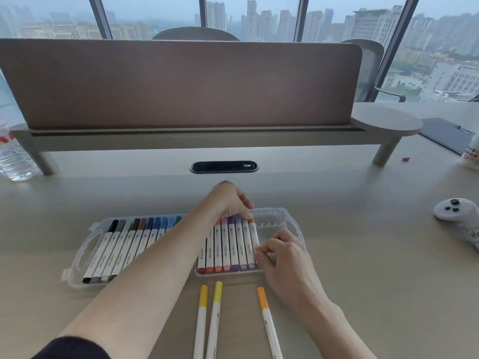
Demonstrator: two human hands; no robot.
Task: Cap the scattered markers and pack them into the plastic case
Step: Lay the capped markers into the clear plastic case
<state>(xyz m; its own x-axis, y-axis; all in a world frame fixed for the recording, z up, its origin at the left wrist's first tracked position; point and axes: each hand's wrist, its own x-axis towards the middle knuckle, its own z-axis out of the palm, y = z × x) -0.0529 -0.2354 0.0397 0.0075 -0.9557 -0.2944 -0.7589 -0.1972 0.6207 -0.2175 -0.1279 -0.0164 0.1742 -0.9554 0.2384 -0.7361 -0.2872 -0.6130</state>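
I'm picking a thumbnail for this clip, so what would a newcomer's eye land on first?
First the clear plastic case at the desk's centre, with its rainbow row of markers. Both hands meet there, the left hand and right hand seating an orange-capped marker. Three yellow and orange markers lie loose nearer the camera.

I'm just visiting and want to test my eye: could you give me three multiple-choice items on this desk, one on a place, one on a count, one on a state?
1. Where is the water bottle?
A far left
B inside the case
C beside the controller

2. How many markers lie loose in front of the plastic case?
A one
B three
C six

3. The loose markers are:
A capped
B uncapped
C broken

Answers:
1 A, it stands at the left edge.
2 B, two yellow and one orange.
3 A, each shows a coloured cap.
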